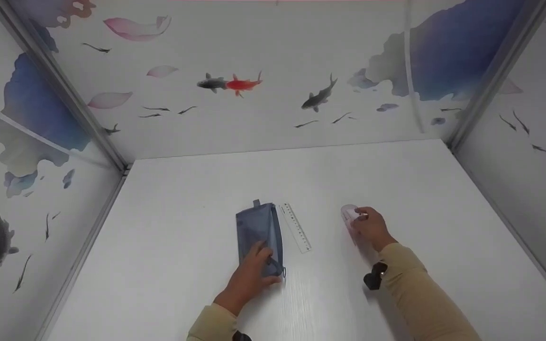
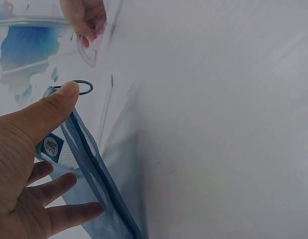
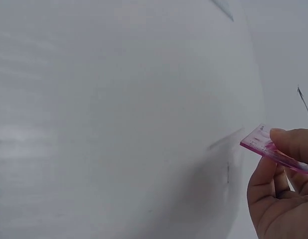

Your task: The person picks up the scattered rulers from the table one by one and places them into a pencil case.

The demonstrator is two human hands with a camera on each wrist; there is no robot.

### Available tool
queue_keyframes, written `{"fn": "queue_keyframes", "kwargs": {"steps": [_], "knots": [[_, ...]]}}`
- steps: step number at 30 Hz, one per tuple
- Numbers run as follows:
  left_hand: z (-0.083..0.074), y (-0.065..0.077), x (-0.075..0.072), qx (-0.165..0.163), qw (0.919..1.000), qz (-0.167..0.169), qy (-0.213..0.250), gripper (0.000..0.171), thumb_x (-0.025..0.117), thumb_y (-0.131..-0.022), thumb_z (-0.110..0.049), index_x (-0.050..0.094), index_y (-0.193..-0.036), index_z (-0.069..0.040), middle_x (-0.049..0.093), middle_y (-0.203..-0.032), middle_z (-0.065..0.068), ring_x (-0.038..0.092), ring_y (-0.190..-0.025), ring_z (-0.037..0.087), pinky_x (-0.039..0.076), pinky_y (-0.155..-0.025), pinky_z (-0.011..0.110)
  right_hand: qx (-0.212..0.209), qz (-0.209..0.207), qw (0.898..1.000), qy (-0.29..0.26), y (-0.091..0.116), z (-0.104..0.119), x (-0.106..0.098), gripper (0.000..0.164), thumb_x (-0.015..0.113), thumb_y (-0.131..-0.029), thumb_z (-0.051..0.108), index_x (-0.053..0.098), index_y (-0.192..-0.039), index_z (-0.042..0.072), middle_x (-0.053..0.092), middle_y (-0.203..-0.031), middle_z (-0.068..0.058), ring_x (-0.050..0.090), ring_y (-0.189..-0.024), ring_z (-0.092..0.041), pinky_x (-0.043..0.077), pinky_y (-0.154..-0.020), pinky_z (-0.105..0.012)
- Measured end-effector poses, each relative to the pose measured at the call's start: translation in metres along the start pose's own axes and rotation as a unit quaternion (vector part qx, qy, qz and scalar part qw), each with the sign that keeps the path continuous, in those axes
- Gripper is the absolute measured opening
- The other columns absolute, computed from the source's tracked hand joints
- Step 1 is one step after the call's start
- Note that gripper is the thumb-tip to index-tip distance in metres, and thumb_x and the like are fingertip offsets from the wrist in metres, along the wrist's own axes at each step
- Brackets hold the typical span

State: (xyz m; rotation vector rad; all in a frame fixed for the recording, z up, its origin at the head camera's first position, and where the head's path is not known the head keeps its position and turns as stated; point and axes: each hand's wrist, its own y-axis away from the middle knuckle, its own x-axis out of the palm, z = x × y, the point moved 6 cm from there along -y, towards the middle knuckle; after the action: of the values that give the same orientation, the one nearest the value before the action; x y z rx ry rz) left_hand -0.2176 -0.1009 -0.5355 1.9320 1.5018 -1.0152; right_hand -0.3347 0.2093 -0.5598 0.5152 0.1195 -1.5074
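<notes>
A blue mesh zip pouch [image 1: 254,232] lies on the white table, with its zip along the right side. My left hand [image 1: 250,272] holds the pouch's near end; in the left wrist view the thumb [image 2: 57,107] lies by the zip's ring [image 2: 85,87] and the fingers touch the mesh. My right hand [image 1: 372,227] pinches a clear pink protractor [image 3: 261,142] between thumb and fingers, over the table to the right. Between the hands, close beside the pouch, a clear ruler [image 1: 296,227] with black markings lies flat.
The white tabletop [image 1: 168,213] is enclosed by panels at the back, left and right, printed with fish and petals. Metal posts [image 1: 69,90] stand at the back corners. A black device [image 1: 375,276] sits at the right wrist.
</notes>
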Motion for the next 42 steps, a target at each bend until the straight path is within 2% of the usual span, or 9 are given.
{"fn": "queue_keyframes", "kwargs": {"steps": [4,7,17,24,30,37,42], "knots": [[0.002,0.0,0.001,-0.001,1.0,-0.002,0.002,0.056,0.082,-0.074,-0.028,0.053,-0.119,-0.013,0.036,-0.146,0.023,0.05,-0.124,0.041,0.049,-0.094,0.048,0.008,0.0,0.998,-0.054,0.004,0.002,0.001,0.05,0.055,-0.093,0.003,0.038,-0.139,-0.007,0.051,-0.114,-0.017,0.053,-0.089,-0.016,0.05,-0.071,-0.022],[0.002,0.001,0.001,-0.001,1.0,-0.002,0.007,0.056,0.082,-0.074,-0.028,0.053,-0.12,-0.013,0.035,-0.147,0.023,0.048,-0.125,0.043,0.048,-0.095,0.05,0.018,-0.006,0.997,-0.074,0.006,0.004,0.001,0.051,0.056,-0.094,0.004,0.038,-0.14,-0.006,0.051,-0.115,-0.016,0.053,-0.087,-0.014,0.05,-0.071,-0.022],[0.002,0.001,0.002,-0.006,1.0,-0.001,0.005,0.061,0.082,-0.075,-0.027,0.052,-0.126,-0.012,0.035,-0.147,0.023,0.048,-0.126,0.043,0.048,-0.095,0.05,0.042,-0.018,0.994,-0.101,0.014,0.009,0.007,0.051,0.057,-0.095,0.009,0.038,-0.141,-0.002,0.048,-0.13,-0.021,0.055,-0.096,-0.019,0.05,-0.082,-0.025],[0.001,0.0,0.002,-0.012,0.9999,0.001,0.004,0.059,0.083,-0.075,-0.025,0.052,-0.123,-0.012,0.035,-0.148,0.022,0.049,-0.126,0.039,0.047,-0.097,0.049,0.05,-0.021,0.988,-0.147,0.02,0.013,0.015,0.051,0.058,-0.095,0.008,0.038,-0.14,-0.002,0.048,-0.128,-0.019,0.054,-0.096,-0.018,0.049,-0.078,-0.022],[0.001,0.001,0.001,-0.01,0.9999,-0.005,0.001,0.058,0.083,-0.074,-0.026,0.052,-0.122,-0.013,0.036,-0.147,0.023,0.049,-0.126,0.04,0.046,-0.099,0.049,0.058,-0.022,0.985,-0.161,0.023,0.015,0.025,0.049,0.059,-0.094,0.008,0.041,-0.139,0.0,0.05,-0.124,-0.016,0.053,-0.097,-0.017,0.049,-0.077,-0.021],[0.0,0.002,0.0,-0.006,0.9999,-0.006,0.008,0.061,0.083,-0.075,-0.026,0.052,-0.125,-0.012,0.035,-0.147,0.021,0.049,-0.126,0.04,0.047,-0.097,0.049,0.057,-0.017,0.987,-0.151,0.027,0.019,0.037,0.05,0.059,-0.095,0.01,0.04,-0.14,0.0,0.049,-0.131,-0.019,0.052,-0.108,-0.024,0.048,-0.09,-0.03],[0.001,0.001,0.0,-0.014,0.9998,-0.002,0.013,0.059,0.082,-0.076,-0.027,0.052,-0.125,-0.013,0.034,-0.149,0.021,0.045,-0.129,0.042,0.046,-0.098,0.05,0.059,-0.021,0.987,-0.148,0.029,0.021,0.046,0.049,0.06,-0.093,0.008,0.042,-0.138,0.0,0.05,-0.13,-0.02,0.052,-0.107,-0.025,0.048,-0.09,-0.033]]}}
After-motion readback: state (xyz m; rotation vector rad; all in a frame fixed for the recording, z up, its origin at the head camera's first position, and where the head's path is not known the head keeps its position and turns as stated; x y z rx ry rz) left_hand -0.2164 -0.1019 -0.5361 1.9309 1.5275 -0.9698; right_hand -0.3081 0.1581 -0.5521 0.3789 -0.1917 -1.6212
